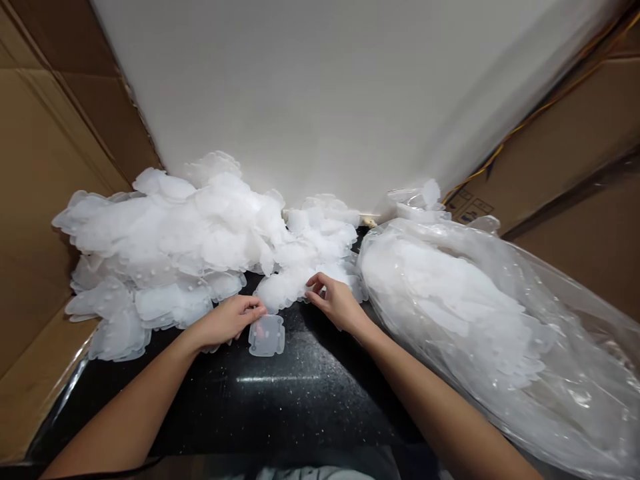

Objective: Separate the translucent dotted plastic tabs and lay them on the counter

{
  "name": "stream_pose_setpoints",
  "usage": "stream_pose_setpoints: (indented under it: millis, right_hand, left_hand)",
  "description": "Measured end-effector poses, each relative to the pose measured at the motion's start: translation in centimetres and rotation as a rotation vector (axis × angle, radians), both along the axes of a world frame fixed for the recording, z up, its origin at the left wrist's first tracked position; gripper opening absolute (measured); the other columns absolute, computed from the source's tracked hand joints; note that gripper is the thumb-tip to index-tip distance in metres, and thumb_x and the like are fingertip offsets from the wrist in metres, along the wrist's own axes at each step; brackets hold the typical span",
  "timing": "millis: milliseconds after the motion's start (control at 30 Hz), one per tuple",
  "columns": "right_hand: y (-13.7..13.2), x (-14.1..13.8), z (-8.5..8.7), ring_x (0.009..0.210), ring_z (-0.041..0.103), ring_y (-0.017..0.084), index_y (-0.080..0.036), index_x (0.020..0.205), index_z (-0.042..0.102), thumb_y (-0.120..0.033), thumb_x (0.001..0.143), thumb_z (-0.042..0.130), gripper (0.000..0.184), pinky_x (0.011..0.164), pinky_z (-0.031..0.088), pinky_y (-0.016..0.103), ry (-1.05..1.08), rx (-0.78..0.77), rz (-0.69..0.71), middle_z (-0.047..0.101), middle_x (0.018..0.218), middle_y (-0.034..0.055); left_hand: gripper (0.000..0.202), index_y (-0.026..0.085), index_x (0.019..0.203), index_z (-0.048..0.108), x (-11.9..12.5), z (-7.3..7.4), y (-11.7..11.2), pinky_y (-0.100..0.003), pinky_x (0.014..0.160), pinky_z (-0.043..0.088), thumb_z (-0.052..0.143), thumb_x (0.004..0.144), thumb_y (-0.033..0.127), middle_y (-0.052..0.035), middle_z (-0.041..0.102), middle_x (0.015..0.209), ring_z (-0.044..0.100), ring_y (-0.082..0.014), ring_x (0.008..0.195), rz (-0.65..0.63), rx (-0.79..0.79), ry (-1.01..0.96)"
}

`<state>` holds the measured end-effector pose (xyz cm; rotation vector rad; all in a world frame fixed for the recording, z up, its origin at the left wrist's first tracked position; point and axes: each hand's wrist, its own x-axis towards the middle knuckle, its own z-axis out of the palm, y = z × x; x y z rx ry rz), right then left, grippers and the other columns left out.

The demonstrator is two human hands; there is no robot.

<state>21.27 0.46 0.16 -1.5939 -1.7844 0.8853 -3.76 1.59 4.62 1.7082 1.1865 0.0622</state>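
My left hand point(235, 319) pinches the upper edge of a thin, translucent plastic piece point(267, 335), squarish with notched edges and small raised dots. The piece is held just above the black tabletop, and some fingers show through it. My right hand point(334, 299) is at the front of a small heap of similar white pieces point(320, 240), thumb and forefinger curled close together at its edge. Whether a piece sits between those fingertips I cannot make out. A larger heap of the same pieces point(190, 233) spreads behind and left of my left hand.
A big clear plastic bag point(565, 400) full of similar white pieces lies on the right. Cardboard point(45, 187) stands at the left, and cardboard boxes point(575, 147) at the right. A white wall point(320, 87) rises behind the black table point(280, 407).
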Motion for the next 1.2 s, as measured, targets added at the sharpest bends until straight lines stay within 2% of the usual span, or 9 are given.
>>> stream_pose_setpoints:
  millis: [133,233,433,633,700,800,867,1000,1200]
  right_hand:
    - [-0.1,-1.0,0.2,0.068,0.055,0.019,-0.023,0.118,0.053,-0.035,0.087,0.057,0.033,0.061,0.038,0.029,-0.246,0.120,-0.042,0.060,0.091,0.0030]
    - [-0.3,-1.4,0.3,0.068,0.058,0.019,-0.027,0.131,0.051,-0.035,0.090,0.057,0.043,0.058,0.036,0.029,-0.442,0.177,0.019,0.058,0.104,0.0063]
    - [-0.1,-1.5,0.0,0.070,0.063,0.018,-0.026,0.121,0.064,-0.032,0.095,0.051,0.030,0.053,0.034,0.029,-0.634,0.213,0.042,0.060,0.108,0.0080]
    - [-0.7,0.7,1.8,0.062,0.059,0.014,-0.026,0.110,0.073,-0.035,0.096,0.052,0.027,0.056,0.041,0.027,-0.516,0.388,-0.133,0.062,0.099,0.0064]
    - [-1.2,1.9,2.5,0.061,0.058,0.014,-0.026,0.107,0.075,-0.035,0.093,0.057,0.024,0.060,0.044,0.027,-0.431,0.357,-0.014,0.062,0.093,0.0058]
    - [-1.8,3.2,2.8,0.065,0.060,0.015,-0.026,0.097,0.077,-0.029,0.089,0.063,0.017,0.064,0.047,0.027,-0.343,0.146,0.349,0.062,0.087,0.0036]
    - [-2.1,3.3,2.6,0.072,0.062,0.016,-0.025,0.094,0.077,-0.027,0.090,0.061,0.017,0.067,0.047,0.027,-0.286,0.056,0.436,0.064,0.086,0.0036]
    - [-1.9,1.6,2.3,0.074,0.061,0.017,-0.021,0.098,0.072,-0.027,0.093,0.056,0.018,0.070,0.045,0.028,-0.216,0.088,0.299,0.068,0.089,0.0052]
    - [0.5,-3.9,2.3,0.079,0.062,0.020,-0.018,0.120,0.062,-0.028,0.091,0.059,0.032,0.066,0.041,0.029,-0.279,0.147,0.197,0.067,0.094,0.0080]
  left_hand:
    - [0.049,0.018,0.089,0.062,-0.2,-0.3,-0.1,-0.023,0.047,0.036,0.040,0.087,0.061,-0.0028,0.068,0.077,0.044,-0.0100,0.046,0.006,0.039,-0.007]
    - [0.050,0.017,0.091,0.064,-0.2,-0.4,-0.1,-0.023,0.046,0.036,0.039,0.088,0.060,-0.0019,0.065,0.073,0.044,-0.0100,0.046,0.008,0.043,0.004]
    - [0.054,0.016,0.111,0.067,0.0,0.0,-0.2,-0.022,0.045,0.034,0.043,0.086,0.058,-0.0016,0.064,0.077,0.044,-0.0098,0.048,0.005,0.025,0.016]
    - [0.058,0.017,0.119,0.065,-0.2,0.0,-0.2,-0.023,0.049,0.036,0.050,0.083,0.059,-0.0015,0.063,0.077,0.044,-0.0108,0.050,0.039,0.000,0.019]
    - [0.058,0.018,0.119,0.064,-0.3,-0.2,-0.2,-0.023,0.048,0.035,0.052,0.081,0.060,-0.0011,0.063,0.076,0.044,-0.0112,0.050,0.049,-0.001,0.021]
    - [0.059,0.017,0.119,0.064,-0.3,-0.2,-0.2,-0.023,0.047,0.035,0.054,0.080,0.060,-0.0011,0.063,0.074,0.044,-0.0115,0.049,0.066,-0.012,0.022]
    - [0.060,0.017,0.120,0.064,-0.2,-0.1,-0.2,-0.023,0.048,0.035,0.054,0.080,0.060,-0.0016,0.064,0.075,0.044,-0.0118,0.050,0.070,-0.018,0.017]
    - [0.056,0.017,0.118,0.064,-0.2,0.1,-0.2,-0.024,0.050,0.036,0.053,0.081,0.058,-0.0015,0.065,0.076,0.046,-0.0127,0.052,0.027,0.002,0.011]
    - [0.049,0.017,0.112,0.061,-0.2,-0.3,0.1,-0.024,0.051,0.038,0.058,0.079,0.054,0.0025,0.059,0.067,0.047,-0.0130,0.053,-0.009,0.021,0.017]
